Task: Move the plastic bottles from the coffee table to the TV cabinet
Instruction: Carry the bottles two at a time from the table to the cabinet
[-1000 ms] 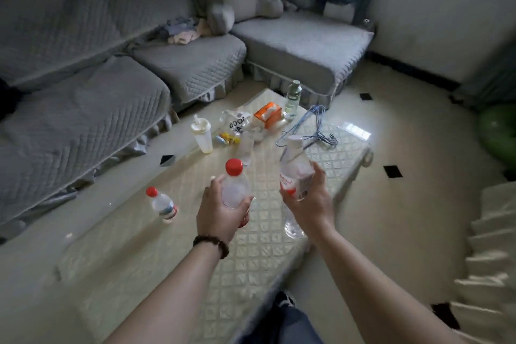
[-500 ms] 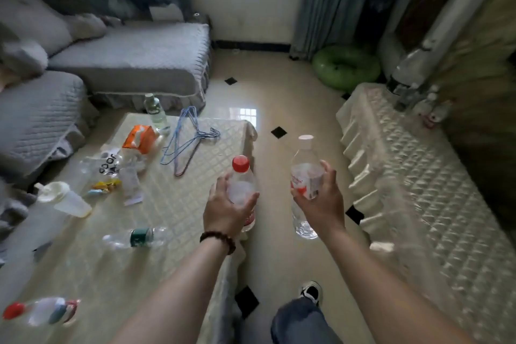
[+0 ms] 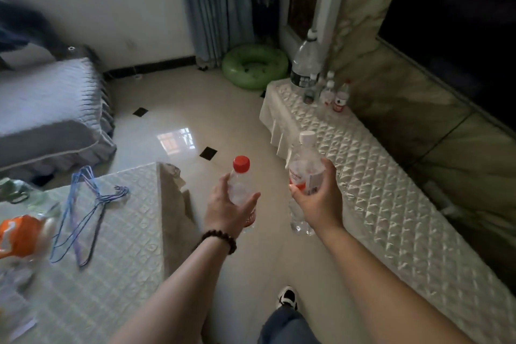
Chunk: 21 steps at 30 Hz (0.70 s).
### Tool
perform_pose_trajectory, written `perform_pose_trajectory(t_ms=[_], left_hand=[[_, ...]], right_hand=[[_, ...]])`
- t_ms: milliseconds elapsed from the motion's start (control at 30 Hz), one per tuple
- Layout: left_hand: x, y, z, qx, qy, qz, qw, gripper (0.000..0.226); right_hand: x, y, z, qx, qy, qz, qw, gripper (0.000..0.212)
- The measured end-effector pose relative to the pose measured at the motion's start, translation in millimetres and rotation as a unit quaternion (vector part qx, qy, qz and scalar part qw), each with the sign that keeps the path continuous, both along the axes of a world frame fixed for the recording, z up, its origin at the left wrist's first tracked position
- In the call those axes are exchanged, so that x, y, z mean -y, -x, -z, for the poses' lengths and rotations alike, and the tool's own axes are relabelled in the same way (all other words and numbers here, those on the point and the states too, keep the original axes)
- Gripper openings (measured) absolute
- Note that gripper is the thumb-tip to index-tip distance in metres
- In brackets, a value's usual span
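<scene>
My left hand (image 3: 226,208) grips a clear plastic bottle with a red cap (image 3: 240,176), held upright over the floor between the two pieces of furniture. My right hand (image 3: 318,201) grips a taller clear bottle with a white cap (image 3: 305,167) and a red-and-white label, close to the near edge of the TV cabinet (image 3: 377,193), which wears a white quilted cover. At the cabinet's far end stand a large clear bottle (image 3: 305,61) and several small bottles (image 3: 332,95). The coffee table (image 3: 117,246) lies at the lower left.
Blue wire hangers (image 3: 89,215) and an orange pack (image 3: 19,234) lie on the coffee table. A grey sofa (image 3: 47,109) is at the left, a green inflatable ring (image 3: 255,65) by the curtain. Glossy tiled floor (image 3: 173,109) runs between table and cabinet. My shoe (image 3: 287,297) shows below.
The view has swung right from the coffee table toward the TV cabinet. Both hands still hold their bottles and now sit over the floor beside the cabinet.
</scene>
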<state>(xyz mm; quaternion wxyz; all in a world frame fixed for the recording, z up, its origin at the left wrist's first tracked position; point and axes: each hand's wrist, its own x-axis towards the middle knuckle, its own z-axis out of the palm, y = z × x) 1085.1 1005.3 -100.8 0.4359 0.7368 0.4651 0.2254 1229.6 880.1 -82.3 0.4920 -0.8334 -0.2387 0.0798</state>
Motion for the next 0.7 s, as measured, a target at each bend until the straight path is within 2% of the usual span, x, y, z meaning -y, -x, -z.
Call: perform_pose_trajectory(t_ms=[300,567,700], left_hand=[[-37.3,-168.0,-11.1,0.002,-0.005,0.057,0.998,0.078],[-65.4,-266.9,1.7,-0.007,0.007,0.113,0.994,0.083],[-89.9,-316.5,15.0,-0.017,0.018,0.138,0.990,0.088]], right_hand=[[-12.1,-144.3,-7.6,-0.005,0.003,0.073,0.997,0.084],[-24.0,-224.1,8.5,-0.011,0.022,0.131,0.991,0.076],[-42.7,-263.0,22.3,-0.056,0.027,0.163,0.985,0.079]])
